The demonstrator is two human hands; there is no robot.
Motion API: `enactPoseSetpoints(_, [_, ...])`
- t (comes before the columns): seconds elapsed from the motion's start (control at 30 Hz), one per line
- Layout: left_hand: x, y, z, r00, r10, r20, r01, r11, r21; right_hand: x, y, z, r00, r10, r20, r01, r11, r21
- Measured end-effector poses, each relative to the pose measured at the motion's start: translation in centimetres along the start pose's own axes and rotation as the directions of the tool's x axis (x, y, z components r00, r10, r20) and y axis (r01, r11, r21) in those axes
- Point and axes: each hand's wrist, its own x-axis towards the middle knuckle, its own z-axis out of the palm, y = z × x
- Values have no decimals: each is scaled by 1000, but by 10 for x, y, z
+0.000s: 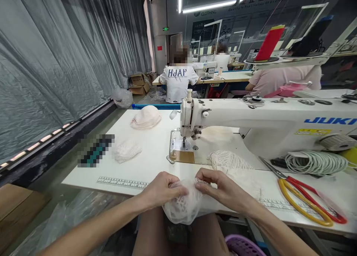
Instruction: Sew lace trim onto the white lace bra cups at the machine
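Observation:
A sheer white lace piece (pixel 184 207), gathered and rounded, hangs between my two hands at the table's front edge, above my lap. My left hand (pixel 163 191) pinches its upper left side, thumb on top. The upper right edge is gripped between the thumb and fingers of my right hand (pixel 216 185). Just beyond my right hand, a patterned white lace piece (pixel 230 161) lies on the table. Ahead stands a white sewing machine (pixel 217 112), its needle area (pixel 184 142) apart from my hands.
Farther left on the table (pixel 156 159) lie a small lace piece (pixel 127 151) and a cap-shaped white piece (pixel 146 117). Scissors (pixel 304 200) with red and yellow handles and a coiled pale cord (pixel 316 163) lie right. A purple basket (pixel 244 245) stands below. People sit at machines ahead.

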Motion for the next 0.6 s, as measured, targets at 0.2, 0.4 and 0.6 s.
enactPoseSetpoints(0.2, [0, 11, 3, 996, 88, -6, -87, 993, 81, -5, 1, 4, 1000, -21, 3, 22, 999, -41])
enactPoseSetpoints(0.4, [-11, 18, -1, 985, 17, 173, 1, 995, -104, -13, -4, 6, 998, 7, 62, -5, 999, -42])
enactPoseSetpoints(0.6, [-11, 30, -21, 979, 9, 203, -39, 989, 144, -3, -7, 11, 997, -40, -71, 23, 973, -232])
